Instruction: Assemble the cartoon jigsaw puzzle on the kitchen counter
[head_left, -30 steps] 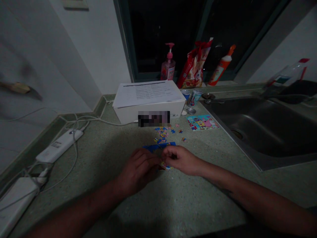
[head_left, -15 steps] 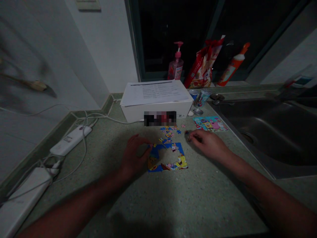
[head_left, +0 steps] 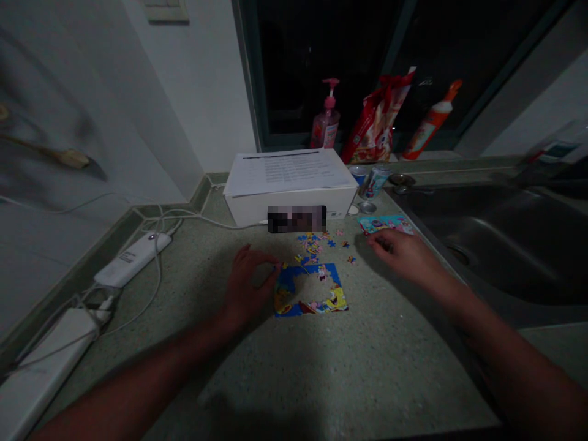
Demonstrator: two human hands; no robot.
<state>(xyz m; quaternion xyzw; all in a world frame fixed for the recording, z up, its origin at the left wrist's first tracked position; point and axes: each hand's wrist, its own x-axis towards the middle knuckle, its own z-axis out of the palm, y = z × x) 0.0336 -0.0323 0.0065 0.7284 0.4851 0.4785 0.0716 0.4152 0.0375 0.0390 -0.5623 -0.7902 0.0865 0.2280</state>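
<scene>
My left hand (head_left: 250,282) is at the upper left corner of a partly assembled jigsaw puzzle (head_left: 337,288), thumb and forefinger pinched on a small puzzle piece that barely shows. The puzzle has a blue border with yellow cartoon figures and a gap in its middle. Several loose puzzle pieces (head_left: 312,246) lie behind it, with two more pieces (head_left: 351,260) off to the right. My right hand (head_left: 402,251) hovers in front of a colourful cartoon picture card (head_left: 381,223), covering its near part. Its fingers are curled with the tips together; whether they hold anything is hidden.
A white box (head_left: 289,177) with a printed sheet on top stands behind the pieces. Cans (head_left: 376,180) are beside it, and a sink (head_left: 496,245) is at right. White power strips (head_left: 133,257) and cables lie left. A pump bottle (head_left: 326,122) stands by the window.
My right hand has moved right, away from the two loose pieces, which now show on the counter, and over to the picture card. My left hand has barely moved.
</scene>
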